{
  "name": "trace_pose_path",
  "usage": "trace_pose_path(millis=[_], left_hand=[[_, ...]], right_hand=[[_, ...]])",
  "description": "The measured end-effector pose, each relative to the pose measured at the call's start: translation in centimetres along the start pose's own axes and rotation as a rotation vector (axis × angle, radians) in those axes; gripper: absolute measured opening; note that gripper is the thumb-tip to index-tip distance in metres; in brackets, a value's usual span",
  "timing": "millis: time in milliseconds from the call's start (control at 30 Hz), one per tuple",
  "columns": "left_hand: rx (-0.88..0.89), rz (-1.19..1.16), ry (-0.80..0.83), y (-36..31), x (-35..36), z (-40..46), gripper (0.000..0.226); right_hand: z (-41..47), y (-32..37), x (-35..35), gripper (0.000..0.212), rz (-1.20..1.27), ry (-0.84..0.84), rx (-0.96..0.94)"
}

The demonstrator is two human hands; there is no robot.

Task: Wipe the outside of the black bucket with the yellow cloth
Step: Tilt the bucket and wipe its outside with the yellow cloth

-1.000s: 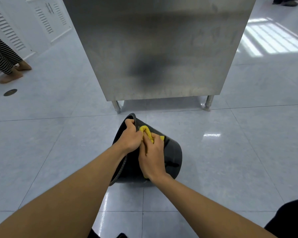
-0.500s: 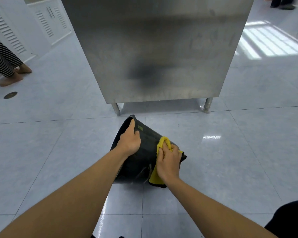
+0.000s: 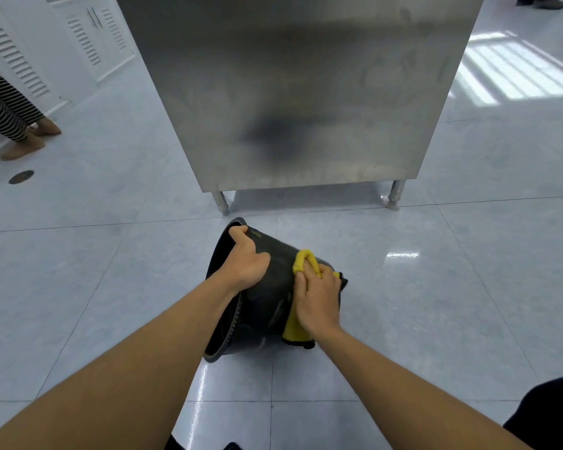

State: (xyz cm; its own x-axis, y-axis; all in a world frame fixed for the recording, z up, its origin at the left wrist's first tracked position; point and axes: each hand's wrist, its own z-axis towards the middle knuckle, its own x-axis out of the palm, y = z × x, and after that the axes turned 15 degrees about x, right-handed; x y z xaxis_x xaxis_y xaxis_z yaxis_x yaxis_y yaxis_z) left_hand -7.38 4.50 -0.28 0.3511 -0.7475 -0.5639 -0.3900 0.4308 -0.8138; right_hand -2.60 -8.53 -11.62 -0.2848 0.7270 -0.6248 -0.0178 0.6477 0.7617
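Observation:
The black bucket lies tipped on its side on the tiled floor, its mouth facing left and its base to the right. My left hand grips the upper rim, fingers hooked over the edge. My right hand presses the yellow cloth against the outer wall close to the base. Part of the cloth bunches above my fingers and another part hangs below my palm. The base of the bucket is mostly hidden behind my right hand.
A stainless steel cabinet on short legs stands just beyond the bucket. At the far left a person's striped trouser legs and feet stand by white louvred doors. A round floor drain lies at the left.
My right hand has slid the cloth along the bucket's outer wall from beside my left hand near the rim to the base end. My left hand has kept its grip on the rim.

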Motion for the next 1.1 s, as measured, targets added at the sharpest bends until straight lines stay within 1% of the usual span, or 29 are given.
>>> trace_pose_path(millis=[67, 133, 233, 333, 433, 533, 633, 733, 800, 867, 933, 1000, 1100], left_hand=[[-0.01, -0.008, 0.018, 0.0, -0.4, 0.0, 0.069], [-0.003, 0.052, 0.054, 0.2, -0.4, -0.1, 0.076], [0.009, 0.16, 0.07, 0.9, 0.0, -0.3, 0.079], [-0.007, 0.156, 0.056, 1.0, 0.0, -0.3, 0.078], [-0.036, 0.083, 0.065, 0.8, -0.3, -0.2, 0.081], [-0.053, 0.031, 0.044, 0.7, -0.3, 0.0, 0.083], [-0.048, 0.006, -0.004, 0.3, -0.1, 0.2, 0.081], [-0.033, -0.022, -0.051, 0.1, -0.2, 0.3, 0.067], [-0.02, -0.039, -0.055, -0.2, -0.3, 0.2, 0.057], [-0.019, -0.059, -0.052, -0.3, -0.4, 0.2, 0.052], [-0.018, -0.086, -0.032, -0.4, -0.5, 0.2, 0.056], [-0.011, -0.1, -0.007, -0.5, -0.6, 0.1, 0.07], [0.001, -0.06, 0.081, -0.5, -0.3, -0.4, 0.091]], right_hand=[[0.9, -1.8, -0.5, 0.04, -0.06, 0.022, 0.135], [1.4, -3.3, -1.2, 0.04, -0.109, 0.058, 0.233], [1.8, -4.1, -1.4, 0.04, -0.128, 0.079, 0.286], [1.4, -3.9, -1.2, 0.04, -0.068, 0.055, 0.308], [0.8, -3.1, -0.6, 0.039, -0.007, 0.022, 0.238], [0.0, -0.9, 0.2, 0.035, 0.088, 0.02, 0.071], [-1.3, 1.8, 0.5, 0.031, 0.152, 0.043, -0.094], [-2.9, 4.3, 0.4, 0.032, 0.23, 0.111, -0.199], [-3.7, 5.4, 0.4, 0.032, 0.302, 0.152, -0.216], [-3.9, 5.6, 0.3, 0.033, 0.333, 0.153, -0.219], [-3.5, 5.1, 0.2, 0.036, 0.296, 0.119, -0.252], [-2.9, 4.3, 0.4, 0.04, 0.231, 0.079, -0.264], [-2.1, 2.9, 0.6, 0.044, 0.082, 0.04, -0.19]])
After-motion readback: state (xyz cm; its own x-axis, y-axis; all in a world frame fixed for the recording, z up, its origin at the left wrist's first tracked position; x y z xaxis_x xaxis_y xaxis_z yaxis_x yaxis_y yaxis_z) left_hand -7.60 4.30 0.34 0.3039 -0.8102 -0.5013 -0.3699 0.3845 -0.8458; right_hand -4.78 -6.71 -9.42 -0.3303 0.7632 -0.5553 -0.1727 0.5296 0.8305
